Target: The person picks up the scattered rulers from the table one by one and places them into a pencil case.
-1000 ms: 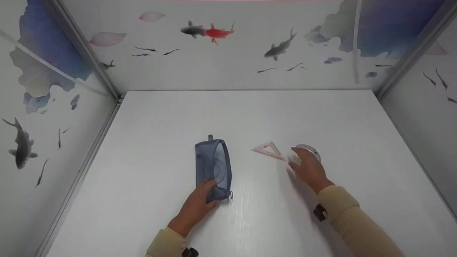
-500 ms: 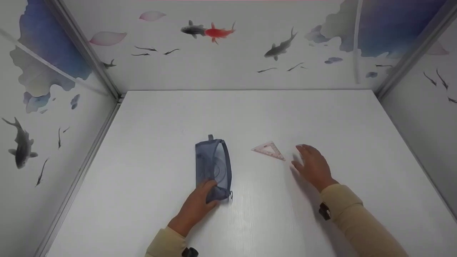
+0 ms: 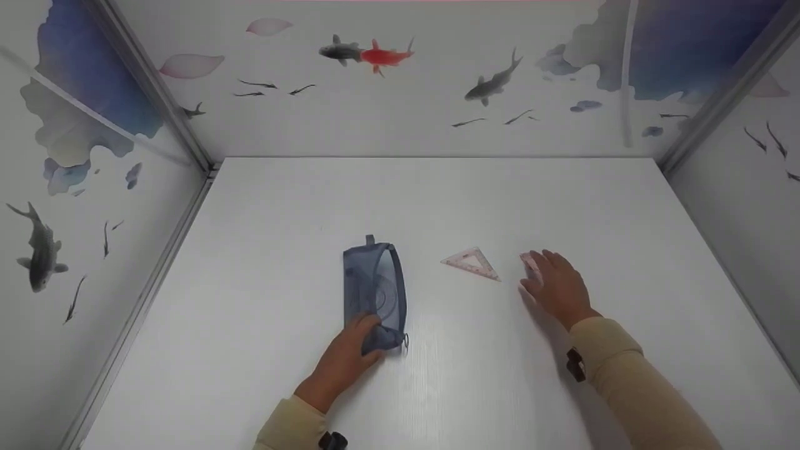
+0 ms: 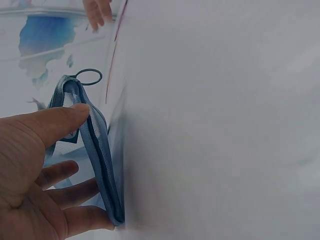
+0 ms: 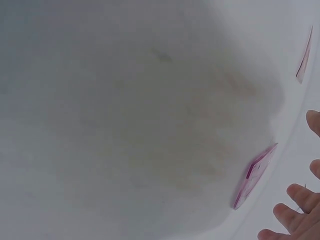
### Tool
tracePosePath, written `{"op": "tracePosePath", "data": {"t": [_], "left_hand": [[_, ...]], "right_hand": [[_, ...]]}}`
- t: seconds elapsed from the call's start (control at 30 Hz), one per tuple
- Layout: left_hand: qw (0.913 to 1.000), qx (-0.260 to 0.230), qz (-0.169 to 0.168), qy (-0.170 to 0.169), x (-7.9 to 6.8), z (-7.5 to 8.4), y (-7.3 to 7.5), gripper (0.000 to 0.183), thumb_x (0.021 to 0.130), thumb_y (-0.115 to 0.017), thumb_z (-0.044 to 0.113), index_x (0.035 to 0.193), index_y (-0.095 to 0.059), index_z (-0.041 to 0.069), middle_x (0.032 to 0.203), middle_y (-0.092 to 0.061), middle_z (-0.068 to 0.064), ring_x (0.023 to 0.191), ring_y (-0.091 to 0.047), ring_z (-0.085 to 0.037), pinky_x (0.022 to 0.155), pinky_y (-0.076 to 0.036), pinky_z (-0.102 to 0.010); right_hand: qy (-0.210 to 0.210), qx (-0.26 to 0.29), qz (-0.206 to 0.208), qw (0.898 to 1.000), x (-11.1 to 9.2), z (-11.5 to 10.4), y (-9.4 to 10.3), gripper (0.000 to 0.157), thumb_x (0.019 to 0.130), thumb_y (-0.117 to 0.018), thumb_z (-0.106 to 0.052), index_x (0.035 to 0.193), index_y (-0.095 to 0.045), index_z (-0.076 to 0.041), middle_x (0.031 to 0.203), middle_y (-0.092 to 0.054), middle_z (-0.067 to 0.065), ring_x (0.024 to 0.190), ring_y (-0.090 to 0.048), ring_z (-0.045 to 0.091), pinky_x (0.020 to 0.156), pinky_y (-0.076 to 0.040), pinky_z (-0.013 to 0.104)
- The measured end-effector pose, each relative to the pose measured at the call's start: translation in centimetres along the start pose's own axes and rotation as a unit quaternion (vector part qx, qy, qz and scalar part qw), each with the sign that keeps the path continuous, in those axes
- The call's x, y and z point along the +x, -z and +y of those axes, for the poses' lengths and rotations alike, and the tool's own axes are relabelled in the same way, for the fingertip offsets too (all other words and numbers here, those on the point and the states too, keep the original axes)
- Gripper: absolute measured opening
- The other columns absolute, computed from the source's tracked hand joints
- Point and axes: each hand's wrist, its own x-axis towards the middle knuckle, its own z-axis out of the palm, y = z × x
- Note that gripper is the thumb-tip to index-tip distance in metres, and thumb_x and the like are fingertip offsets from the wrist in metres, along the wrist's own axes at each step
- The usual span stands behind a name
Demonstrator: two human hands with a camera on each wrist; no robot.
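Note:
A translucent blue zip pencil case [image 3: 359,281] lies on the white table, and a faint round outline shows on its side. My left hand [image 3: 340,359] holds its near end; in the left wrist view the thumb [image 4: 65,120] is at the zipped edge, with fingers on the other side. To the right, a clear pink-marked set square [image 3: 487,270] lies flat. Over a pink protractor [image 3: 529,261] hovers my right hand [image 3: 561,287], hiding most of it. The right wrist view shows the protractor [image 5: 255,177] on the table, apart from the spread fingers [image 5: 287,215].
White panels with painted fish [image 3: 384,57] and blue washes enclose the table [image 3: 425,200] at the back and both sides. A ring pull [image 3: 405,340] hangs from the pencil case's near right corner. Both wrists carry dark devices below the cuffs.
My right hand has shifted to the right over the protractor, whose left end now shows beside the fingers. The left hand, pencil case and set square have stayed put.

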Motion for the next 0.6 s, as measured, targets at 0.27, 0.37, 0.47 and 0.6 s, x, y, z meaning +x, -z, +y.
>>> {"op": "tracePosePath", "data": {"t": [0.27,0.37,0.47,0.6], "left_hand": [[1.0,-0.002,0.001,0.0,0.0,-0.1,0.0,0.055,0.086,-0.074,0.016,0.134,-0.049,0.008,0.139,-0.047,-0.021,0.127,-0.048,-0.04,0.102,-0.044,-0.051],[1.0,-0.003,0.001,-0.002,0.0,-0.1,0.0,0.055,0.086,-0.073,0.015,0.134,-0.048,0.008,0.139,-0.047,-0.022,0.127,-0.048,-0.04,0.103,-0.043,-0.051],[1.0,-0.002,0.001,-0.005,0.0,-0.1,-0.1,0.055,0.085,-0.074,0.014,0.134,-0.048,0.007,0.139,-0.046,-0.023,0.127,-0.047,-0.041,0.103,-0.043,-0.052],[1.0,-0.001,0.001,-0.004,0.0,-0.1,-0.1,0.055,0.085,-0.074,0.013,0.133,-0.049,0.007,0.139,-0.046,-0.023,0.127,-0.047,-0.041,0.102,-0.043,-0.052]], "right_hand": [[-0.002,-0.007,-0.004,1.0,0.2,0.8,0.2,0.058,0.093,-0.062,-0.024,0.141,-0.041,0.003,0.142,-0.04,0.032,0.132,-0.035,0.048,0.109,-0.029,0.062],[-0.012,-0.003,-0.009,1.0,0.3,0.9,0.4,0.059,0.094,-0.061,-0.024,0.142,-0.04,0.003,0.143,-0.039,0.031,0.133,-0.034,0.048,0.109,-0.028,0.062],[-0.02,0.003,-0.017,1.0,0.3,1.1,0.6,0.06,0.094,-0.06,-0.024,0.142,-0.039,0.004,0.144,-0.038,0.032,0.134,-0.033,0.048,0.109,-0.027,0.062],[-0.02,0.01,-0.021,1.0,0.4,1.4,0.8,0.06,0.094,-0.061,-0.023,0.142,-0.038,0.006,0.143,-0.037,0.033,0.133,-0.032,0.049,0.109,-0.027,0.062]]}}
